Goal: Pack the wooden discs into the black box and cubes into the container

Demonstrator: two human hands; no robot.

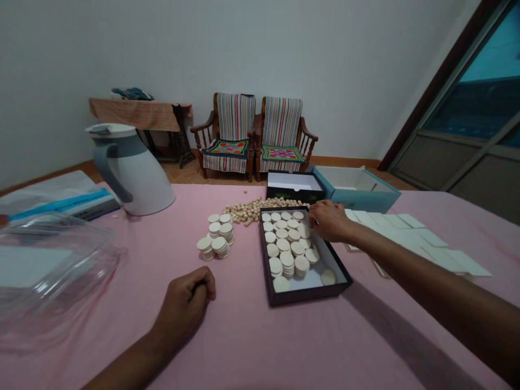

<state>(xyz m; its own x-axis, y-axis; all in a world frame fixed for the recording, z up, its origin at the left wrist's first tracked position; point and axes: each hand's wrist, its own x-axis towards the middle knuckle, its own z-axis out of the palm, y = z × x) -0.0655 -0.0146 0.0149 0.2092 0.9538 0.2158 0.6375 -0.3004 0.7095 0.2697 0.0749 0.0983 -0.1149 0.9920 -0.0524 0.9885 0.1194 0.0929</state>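
Observation:
My right hand (328, 219) reaches over the far right side of a shallow black box (266, 284) with a white inside. Its fingers are bent together and point down into the box; whatever they hold, if anything, is hidden. Rows of round, pale wooden discs (283, 245), many stacked, fill much of the box. One disc (328, 277) lies apart in the near right corner. Closed in a loose fist, my left hand (189, 295) rests on the pink cloth with nothing visible in it. Beyond it stand several more stacks of discs (220, 245).
Small wooden pieces (252, 210) are heaped behind the box. Farther back are another black box (294, 187) and a light blue box (357, 187). Pale square sheets (406, 238) lie at right. A white-grey jug (132, 170) and a clear plastic container (60, 265) stand left.

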